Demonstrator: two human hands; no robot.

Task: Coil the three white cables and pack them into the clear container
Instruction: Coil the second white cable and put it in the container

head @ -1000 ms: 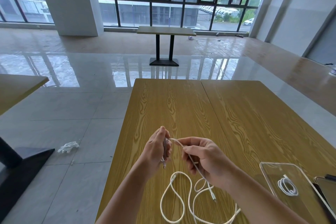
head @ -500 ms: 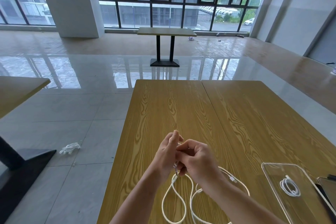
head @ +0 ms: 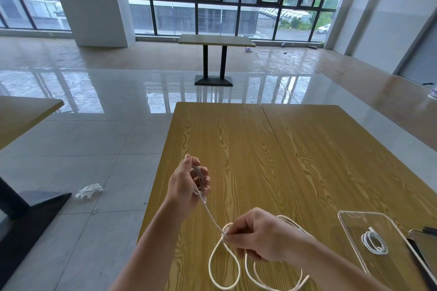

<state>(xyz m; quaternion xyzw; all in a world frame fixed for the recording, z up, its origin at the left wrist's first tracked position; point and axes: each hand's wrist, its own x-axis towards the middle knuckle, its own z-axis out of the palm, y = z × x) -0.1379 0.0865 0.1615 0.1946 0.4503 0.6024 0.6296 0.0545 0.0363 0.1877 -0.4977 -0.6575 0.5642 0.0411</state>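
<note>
Head view: both hands (head: 189, 182) (head: 255, 238) gripping white cable (head: 210, 216), loops cut off below.

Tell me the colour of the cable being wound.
White: the cable stretched between the left hand and right hand, in the head view.

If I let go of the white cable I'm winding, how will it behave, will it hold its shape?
Probably not. The white cable sags in loose loops on the table, so it looks floppy and light. The turns in the left hand would likely spring open. The right hand pinches it taut; released, it should slump.
</note>
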